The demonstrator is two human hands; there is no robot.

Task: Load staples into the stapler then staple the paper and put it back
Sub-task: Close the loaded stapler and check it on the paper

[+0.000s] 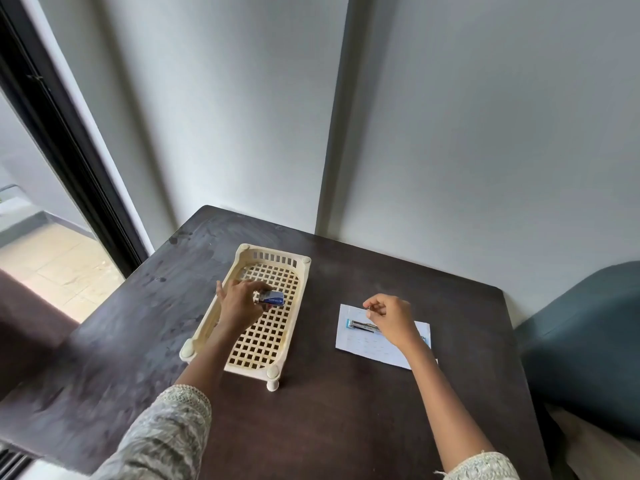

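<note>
My left hand (239, 301) hovers over the cream lattice tray (268, 341) and grips a small blue staple box (272, 298). To the right, a white sheet of paper (363, 344) lies flat on the dark table. On the paper rests a blue and silver stapler (360, 325), partly hidden by my right hand (391, 318). That hand is held just above the stapler with its thumb and forefinger pinched on a thin dark strip of staples (369, 308).
The dark wooden table (329, 410) stands in a wall corner. A teal chair (585, 344) is at the right edge. A dark window frame (69, 143) runs along the left. The tray stands on short legs.
</note>
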